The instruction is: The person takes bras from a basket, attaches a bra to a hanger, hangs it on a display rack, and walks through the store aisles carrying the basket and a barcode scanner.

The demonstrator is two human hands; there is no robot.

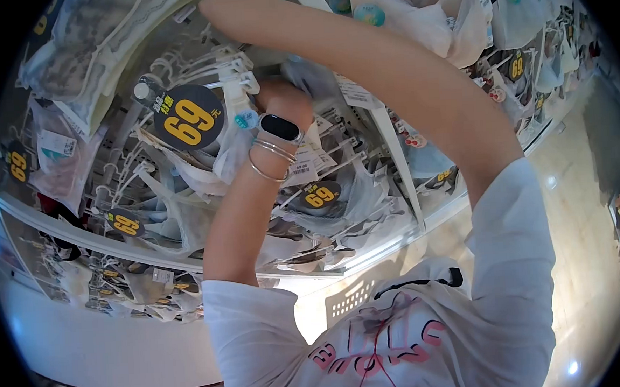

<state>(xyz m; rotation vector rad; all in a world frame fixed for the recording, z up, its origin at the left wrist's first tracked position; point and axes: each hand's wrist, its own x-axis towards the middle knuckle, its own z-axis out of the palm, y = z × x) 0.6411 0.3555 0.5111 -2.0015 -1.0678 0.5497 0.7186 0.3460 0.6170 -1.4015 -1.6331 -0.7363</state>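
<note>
My left hand [284,97] reaches in among bras on hangers, with a smart band and several thin bangles on its wrist. Its fingers are hidden behind the wrist and the garments. A pale bra [233,138] with a round teal tag [246,119] hangs right beside it, near white hanger clips [237,75]. Close by on the left is a round dark price sign [188,117] reading 69. My right arm crosses over the rack to the top edge, where my right hand [237,0] is partly cut off and its fingers do not show.
More bras [174,207] hang on rack hooks around my arms, with a 69 sign [318,194] below and others at both sides. A white upright panel [396,161] divides the rack. A curved white shelf edge [116,242] runs below; shiny floor [572,236] lies to the right.
</note>
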